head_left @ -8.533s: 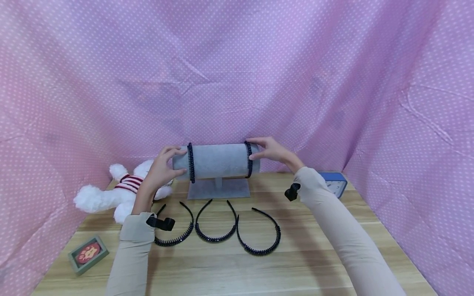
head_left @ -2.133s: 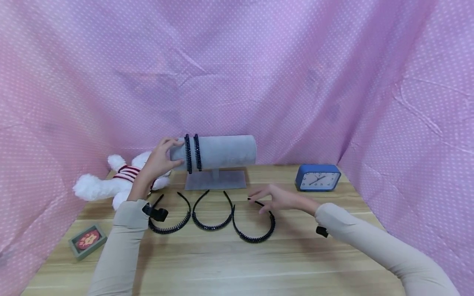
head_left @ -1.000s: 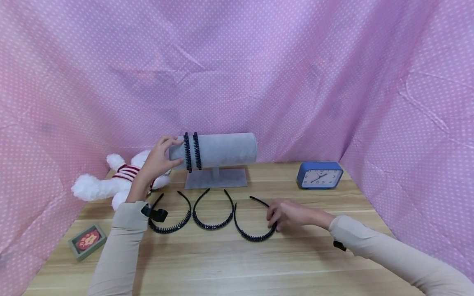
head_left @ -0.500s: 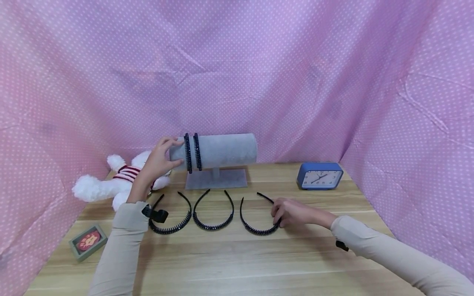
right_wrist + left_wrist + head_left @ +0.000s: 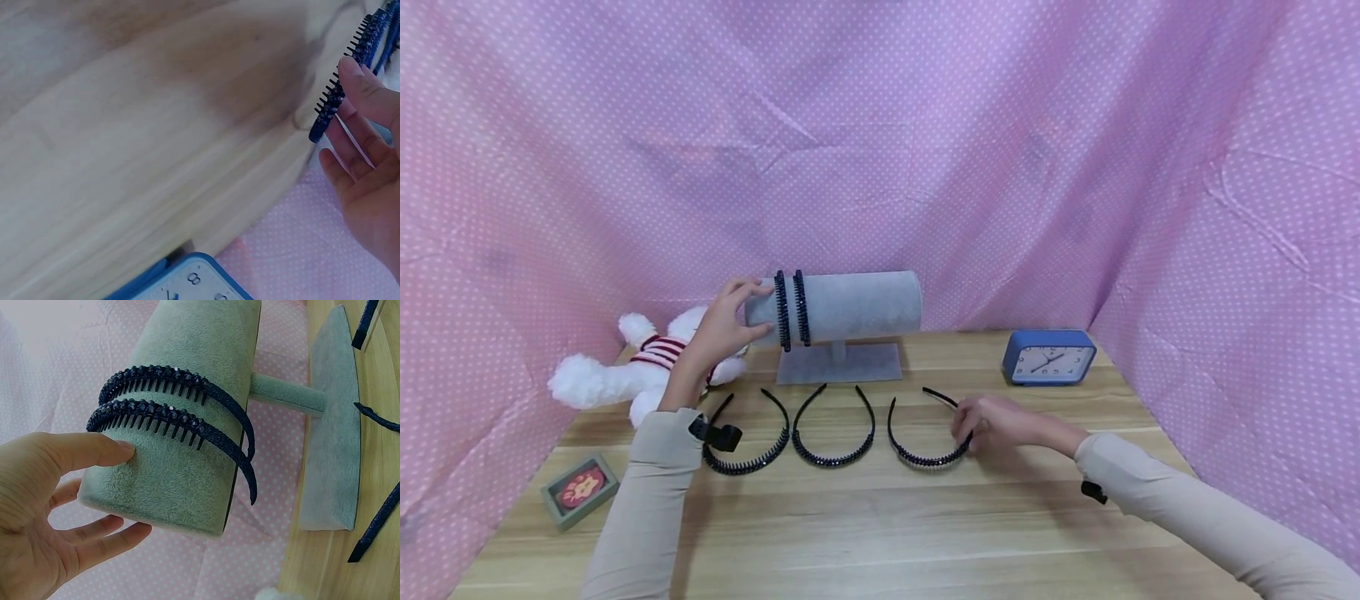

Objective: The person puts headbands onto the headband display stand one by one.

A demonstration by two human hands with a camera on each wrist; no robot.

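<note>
My left hand [image 5: 722, 327] holds the left end of a grey velvet roll-shaped display stand [image 5: 861, 304]. In the left wrist view its thumb [image 5: 115, 452] presses the roll close to two black toothed headbands, the outer [image 5: 150, 409] and the inner [image 5: 153, 376], which sit side by side round it. My right hand [image 5: 992, 423] pinches the right side of another black headband [image 5: 925, 461] over the table, its ends pointing away. The right wrist view shows thumb and fingers on its toothed, beaded band [image 5: 331, 103].
Two more black headbands, one at left [image 5: 748, 467] and one in the middle [image 5: 832, 461], lie on the wooden table [image 5: 850, 542]. A white plush toy [image 5: 602, 381] lies behind my left forearm. A small framed picture [image 5: 580, 490] is at front left, a blue clock [image 5: 1049, 358] at back right.
A headband from the stand's right end now sits beside the left one. My right hand has gone down to the rightmost table headband, gripped it and shifted it slightly right and back.
</note>
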